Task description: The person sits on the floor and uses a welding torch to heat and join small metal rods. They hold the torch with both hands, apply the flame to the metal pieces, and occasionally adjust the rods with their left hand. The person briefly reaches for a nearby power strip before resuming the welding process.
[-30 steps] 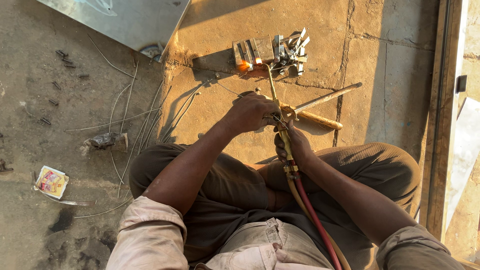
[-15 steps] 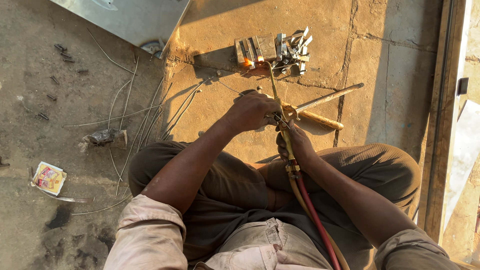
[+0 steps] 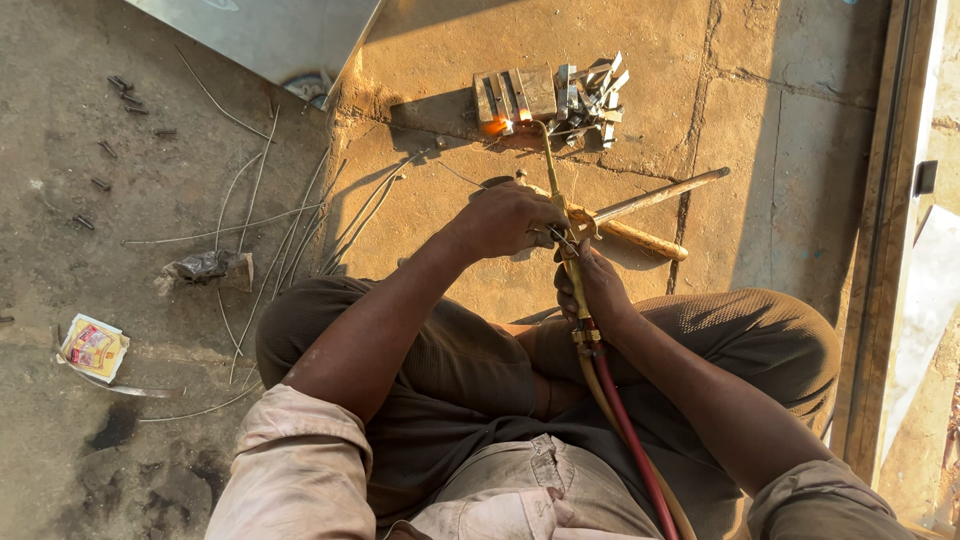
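I squat over a concrete floor point(image 3: 440, 60) holding a brass gas torch point(image 3: 562, 215). My right hand point(image 3: 595, 290) grips the torch handle just above its red and tan hoses point(image 3: 625, 420). My left hand point(image 3: 510, 220) rests on the torch's valve area, fingers closed around it. The torch's thin tube runs forward to a small orange flame point(image 3: 495, 125) against a row of small metal blocks point(image 3: 520, 95). A heap of loose metal pieces point(image 3: 595, 95) lies right beside them.
A wooden-handled tool point(image 3: 640, 240) and a metal rod point(image 3: 660, 195) lie crossed just beyond my hands. Thin wire rods point(image 3: 270, 230) are scattered on the left, with a crumpled scrap point(image 3: 205, 268) and a small packet point(image 3: 93, 347). A metal sheet point(image 3: 270, 35) is at top; a frame point(image 3: 885, 230) runs along the right.
The view has shifted slightly downward. My hands stay on the torch and the flame stays at the metal blocks.
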